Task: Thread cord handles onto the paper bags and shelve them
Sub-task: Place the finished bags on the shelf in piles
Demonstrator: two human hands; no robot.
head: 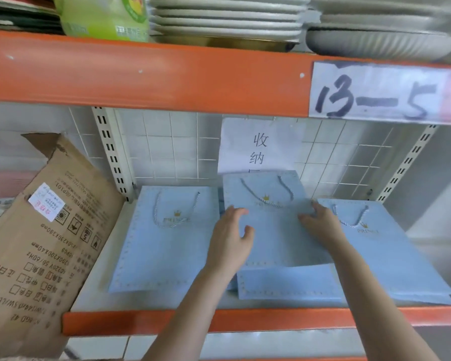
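Note:
Flat light-blue paper bags with silver cord handles and a gold crown logo lie on the white shelf board (99,287). One bag (164,238) is on the left and another bag (391,256) on the right. A middle bag (274,230) lies on top of a further blue bag (289,285) beneath it. My left hand (231,238) hovers at the middle bag's left edge with relaxed fingers. My right hand (320,222) rests on its right edge, fingers spread flat on the paper.
A tilted cardboard box (42,246) leans at the shelf's left end. An orange beam (146,79) with a "13-5" label (375,95) runs overhead, carrying stacked plates (227,19). A paper sign (261,147) hangs on the tiled back wall. An orange front rail (146,321) edges the shelf.

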